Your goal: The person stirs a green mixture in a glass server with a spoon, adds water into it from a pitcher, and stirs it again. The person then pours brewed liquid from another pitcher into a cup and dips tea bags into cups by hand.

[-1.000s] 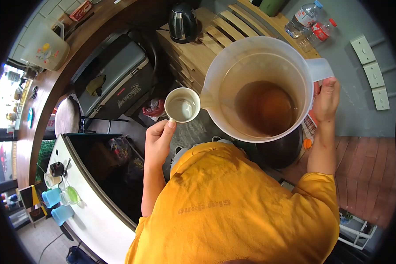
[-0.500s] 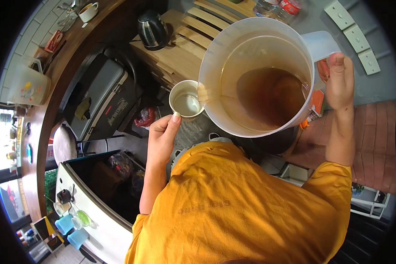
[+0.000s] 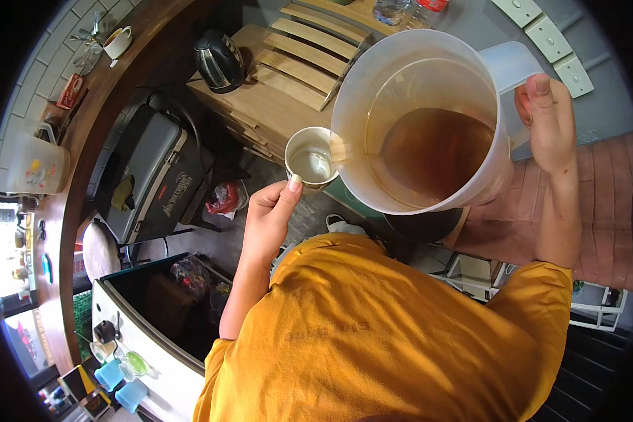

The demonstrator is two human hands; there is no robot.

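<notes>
Left hand (image 3: 267, 214) grips cup (image 3: 299, 145), right hand (image 3: 552, 126) grips pitcher (image 3: 373, 88) by handle (image 3: 510, 63). Spout (image 3: 340, 149) at cup's rim, contact unclear; brown liquid (image 3: 436, 151) in pitcher, none visible in cup yet.

The cup (image 3: 309, 156) is held in the left hand (image 3: 269, 216), left of the jug (image 3: 380, 88) in the right hand (image 3: 552, 130). Liquid (image 3: 436, 151) is held in the jug. Past the cup, to the left, a kettle (image 3: 219, 62) is set on the worktop (image 3: 274, 102).
</notes>
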